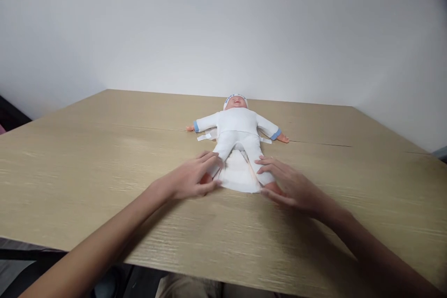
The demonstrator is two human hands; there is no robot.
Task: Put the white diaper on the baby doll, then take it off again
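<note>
A baby doll [237, 118] in a white suit with blue cuffs and a printed white cap lies on its back, arms spread and legs apart. Under its hips and between its legs lies an open white diaper [239, 174], with tabs sticking out on both sides of the waist. My left hand [195, 174] curls around the doll's lower leg on the left, thumb near the diaper's front edge. Around the other lower leg is my right hand [284, 181], its thumb below the foot near the diaper's corner. The fingers partly cover both feet.
The doll lies on a wide wooden table [104, 158] with a thin seam running across it. Behind the table stands a white partition [223, 42], which continues along the right side. The table's near edge is close to my body.
</note>
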